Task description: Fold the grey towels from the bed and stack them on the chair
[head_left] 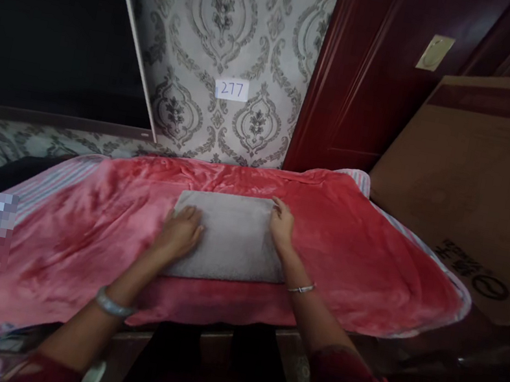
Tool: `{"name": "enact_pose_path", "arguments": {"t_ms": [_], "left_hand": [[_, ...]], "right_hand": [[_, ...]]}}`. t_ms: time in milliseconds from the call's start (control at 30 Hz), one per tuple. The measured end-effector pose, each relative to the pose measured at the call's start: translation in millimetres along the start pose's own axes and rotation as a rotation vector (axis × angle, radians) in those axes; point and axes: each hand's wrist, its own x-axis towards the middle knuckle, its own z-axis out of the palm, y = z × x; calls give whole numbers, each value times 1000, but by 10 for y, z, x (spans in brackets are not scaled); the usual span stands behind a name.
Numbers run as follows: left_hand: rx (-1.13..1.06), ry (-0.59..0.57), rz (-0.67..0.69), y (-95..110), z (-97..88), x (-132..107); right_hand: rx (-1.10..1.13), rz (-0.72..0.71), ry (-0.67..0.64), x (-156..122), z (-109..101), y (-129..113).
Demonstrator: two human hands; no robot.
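Note:
A flat grey rectangle of soft cloth (231,239), which looks like a folded towel, lies on a pink-red plush blanket (347,253). My left hand (181,231) rests on the towel's left edge, palm down, fingers lying on the cloth and thumb pointing inward. At the far right corner, my right hand (282,225) touches the towel's edge with its fingers stretched forward. Its fingertips are partly blurred, and no cloth is visibly gripped. A bangle circles my left wrist and a thin bracelet my right.
A large dark screen (58,18) stands at the back left, before patterned wallpaper. On the wall is a paper label (232,89) reading 277. A dark red door (355,70) and a big cardboard box (483,185) border the right side. The blanket's striped border hangs along its edges.

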Motion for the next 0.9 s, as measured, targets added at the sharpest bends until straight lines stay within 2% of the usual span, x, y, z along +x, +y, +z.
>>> {"name": "enact_pose_path", "arguments": {"t_ms": [67, 167, 267, 367, 500, 633, 900], "left_hand": [[-49, -24, 58, 169, -40, 308], [-100, -94, 140, 449, -23, 754], [-112, -143, 192, 613, 107, 1052], [-113, -160, 197, 625, 311, 1157], [-111, -123, 179, 559, 516, 1134], [-89, -99, 162, 405, 542, 1132], [-49, -130, -29, -360, 428, 1042]], "right_hand": [[-274, -58, -78, 102, 79, -120], [-591, -102, -251, 74, 196, -205], [-746, -127, -392, -33, 252, -181], [-796, -138, -408, -81, 256, -134], [-801, -161, -400, -68, 256, -102], [-802, -170, -397, -61, 269, -64], [-796, -172, -387, -61, 297, 28]]}}
